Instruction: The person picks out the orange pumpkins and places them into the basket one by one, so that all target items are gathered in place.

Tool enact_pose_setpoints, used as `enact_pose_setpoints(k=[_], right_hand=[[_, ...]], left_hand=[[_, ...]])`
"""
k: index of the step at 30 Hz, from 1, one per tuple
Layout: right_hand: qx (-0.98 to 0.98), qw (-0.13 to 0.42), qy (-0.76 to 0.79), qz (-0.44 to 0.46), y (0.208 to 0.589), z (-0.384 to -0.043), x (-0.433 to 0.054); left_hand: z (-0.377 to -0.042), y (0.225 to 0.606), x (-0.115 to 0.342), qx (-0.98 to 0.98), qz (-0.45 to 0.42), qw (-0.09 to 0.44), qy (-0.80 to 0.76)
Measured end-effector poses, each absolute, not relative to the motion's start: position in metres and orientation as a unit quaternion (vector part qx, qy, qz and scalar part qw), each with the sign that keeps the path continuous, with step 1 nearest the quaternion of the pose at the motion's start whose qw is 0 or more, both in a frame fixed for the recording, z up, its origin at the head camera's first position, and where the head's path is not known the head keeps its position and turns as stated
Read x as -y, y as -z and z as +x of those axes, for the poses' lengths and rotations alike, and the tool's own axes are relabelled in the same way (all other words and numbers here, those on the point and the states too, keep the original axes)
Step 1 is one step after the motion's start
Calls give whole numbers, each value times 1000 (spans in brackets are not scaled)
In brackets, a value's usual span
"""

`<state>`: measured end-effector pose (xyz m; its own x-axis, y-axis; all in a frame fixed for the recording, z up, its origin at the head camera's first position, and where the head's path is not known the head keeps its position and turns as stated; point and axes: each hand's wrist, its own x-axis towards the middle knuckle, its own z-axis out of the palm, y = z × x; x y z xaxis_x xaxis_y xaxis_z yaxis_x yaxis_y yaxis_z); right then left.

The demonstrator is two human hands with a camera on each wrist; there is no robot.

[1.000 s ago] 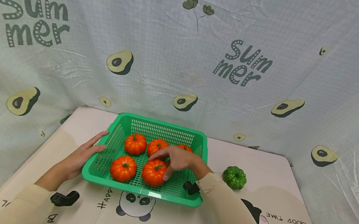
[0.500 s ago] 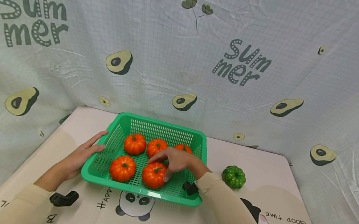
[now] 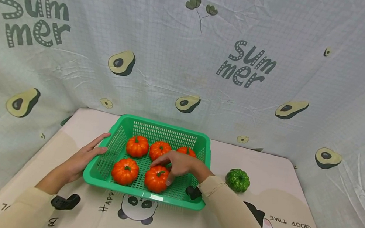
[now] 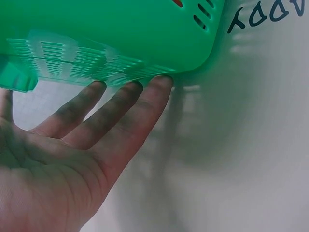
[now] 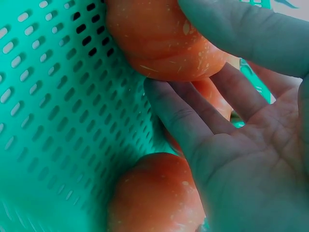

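A green plastic basket (image 3: 173, 201) with slotted walls holds several small orange pumpkins. My right hand (image 3: 180, 164) reaches into it and grips the front middle pumpkin (image 3: 156, 180) from above. In the right wrist view, thumb and fingers (image 5: 176, 108) lie on opposite sides of that pumpkin (image 5: 159, 38). The front left pumpkin (image 3: 125, 171) stands beside it, with the back left pumpkin (image 3: 137, 146), back middle pumpkin (image 3: 159, 150) and back right pumpkin (image 3: 186, 151) behind. My left hand (image 3: 81, 159) rests against the basket's left side, its straight fingertips touching the wall in the left wrist view.
A green pumpkin (image 3: 238, 180) sits on the table to the right of the basket. The pale tabletop (image 3: 224, 222) bears printed pandas and lettering. A patterned cloth (image 3: 162, 52) hangs behind and at both sides.
The gripped pumpkin has shifted slightly toward the basket's front wall, and the right hand has moved down a little with it. The left hand and the basket keep their places.
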<state>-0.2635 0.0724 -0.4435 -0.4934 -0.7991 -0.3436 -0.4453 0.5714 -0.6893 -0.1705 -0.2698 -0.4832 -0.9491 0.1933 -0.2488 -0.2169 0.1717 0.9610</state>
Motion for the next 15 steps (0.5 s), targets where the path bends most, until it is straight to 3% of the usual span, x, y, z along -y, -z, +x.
enact_pose_setpoints(k=[15], right_hand=[[-809,343,294,-376,437,-265,-76]], left_hand=[[-170,477,270,-803,-17,138,-579]])
